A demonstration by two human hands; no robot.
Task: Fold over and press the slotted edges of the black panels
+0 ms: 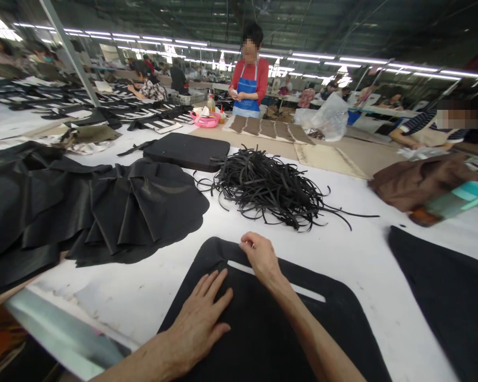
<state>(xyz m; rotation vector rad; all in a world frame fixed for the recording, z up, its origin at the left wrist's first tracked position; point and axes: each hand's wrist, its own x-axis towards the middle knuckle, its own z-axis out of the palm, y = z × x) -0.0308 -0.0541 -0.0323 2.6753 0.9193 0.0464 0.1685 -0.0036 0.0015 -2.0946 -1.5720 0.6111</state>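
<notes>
A black panel (263,329) with rounded corners lies on the white tabletop in front of me. A long narrow slot (308,293) runs along its far side, and white shows through it. My left hand (201,313) rests flat on the panel below the slot's left end, fingers spread. At the far edge, my right hand (261,257) has thumb and fingers pinched together, its wrist crossing over the slot. What is between those fingertips is too small to make out. Beyond the panel sits a tangled heap of thin black strips (269,185).
Stacked black pieces (119,207) fan out at left. Behind them is a pile of rounded black panels (187,148). More black material (446,292), a teal-lidded bottle (458,199) and brown fabric (422,178) lie right. A pink basket (205,119) stands near an aproned co-worker (249,79) across the table.
</notes>
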